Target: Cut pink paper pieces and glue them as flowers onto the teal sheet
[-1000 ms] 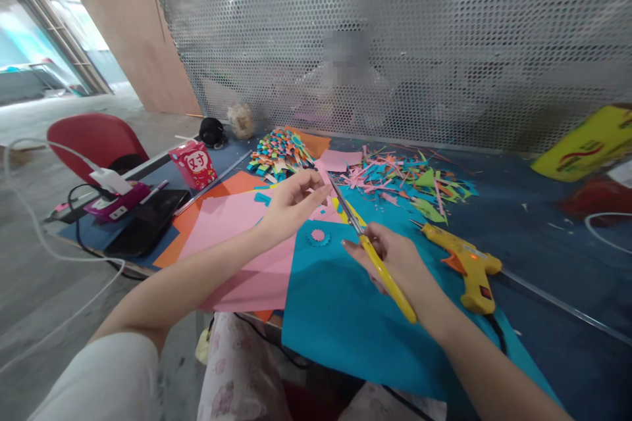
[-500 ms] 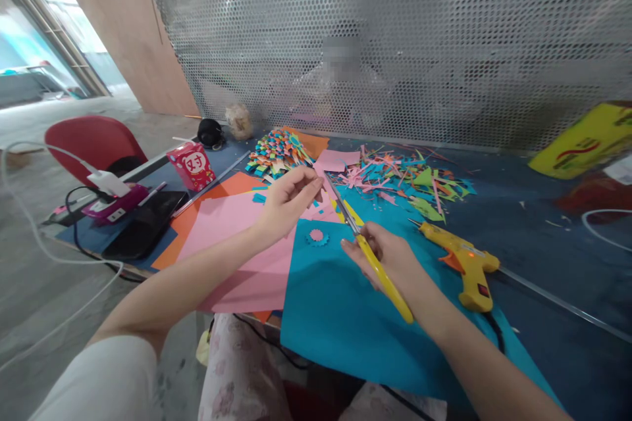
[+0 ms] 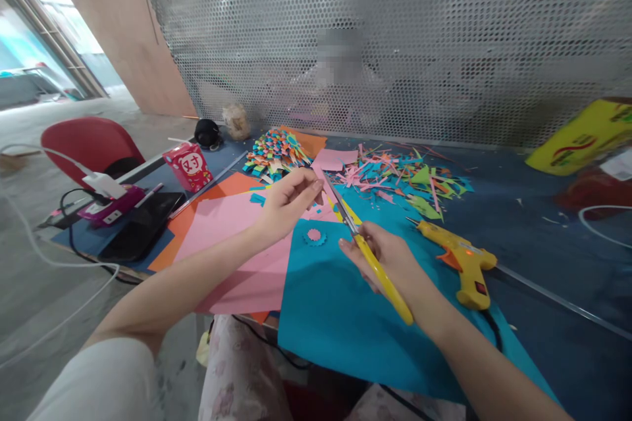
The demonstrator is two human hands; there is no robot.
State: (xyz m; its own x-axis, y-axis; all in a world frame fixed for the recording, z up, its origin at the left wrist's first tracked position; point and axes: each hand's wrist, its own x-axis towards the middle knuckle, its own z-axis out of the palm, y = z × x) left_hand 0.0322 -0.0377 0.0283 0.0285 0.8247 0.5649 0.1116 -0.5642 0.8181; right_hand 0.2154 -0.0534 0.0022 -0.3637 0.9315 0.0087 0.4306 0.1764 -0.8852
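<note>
In my right hand (image 3: 385,260) is a pair of scissors (image 3: 384,279) with yellow handles; its metal blades point up and away, close to the fingertips of my left hand (image 3: 291,204). The left thumb and fingers are pinched together on a narrow pink paper strip (image 3: 324,184), which lies along the blades and is partly hidden by the hand. Below the hands, a small pink and blue scalloped paper disc (image 3: 315,235) rests on a large blue sheet (image 3: 326,316). A pink sheet (image 3: 222,243) lies under my left forearm.
A yellow glue gun (image 3: 459,256) with a lit orange light lies on the right. Behind are paper scraps (image 3: 395,177) and a pile of coloured folded pieces (image 3: 276,151). On the left stand a red carton (image 3: 187,166), a black phone (image 3: 141,227) and a purple power strip (image 3: 111,205).
The view has shifted very slightly, so the tabletop things appear a little further left. Both hands, the scissors and the pink strip keep nearly the same pose.
</note>
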